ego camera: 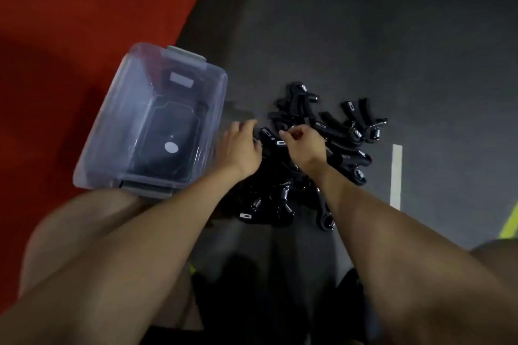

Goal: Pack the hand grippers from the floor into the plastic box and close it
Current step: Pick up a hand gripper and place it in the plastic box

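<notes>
While both hands hover over the black hand grippers (316, 154) piled on dark floor, left hand (242, 145) looks relaxed w/ fingers loose; right hand (304, 143) curled, grip unclear. Plastic box (117, 131), lidless, sits at 9 o'clock of pile.

Dark grey floor (364, 36) across most of view. Red mat (70, 8) covering left side, its edge running diagonally from top centre down toward lower left. Short white stripe (396, 176) on grey floor at right, running near-vertical. Yellow-green strip (510, 221) at far right edge, slanted, cut off by frame. Small yellow-green patch (192, 269) low centre, blurred, unidentifiable.
</notes>
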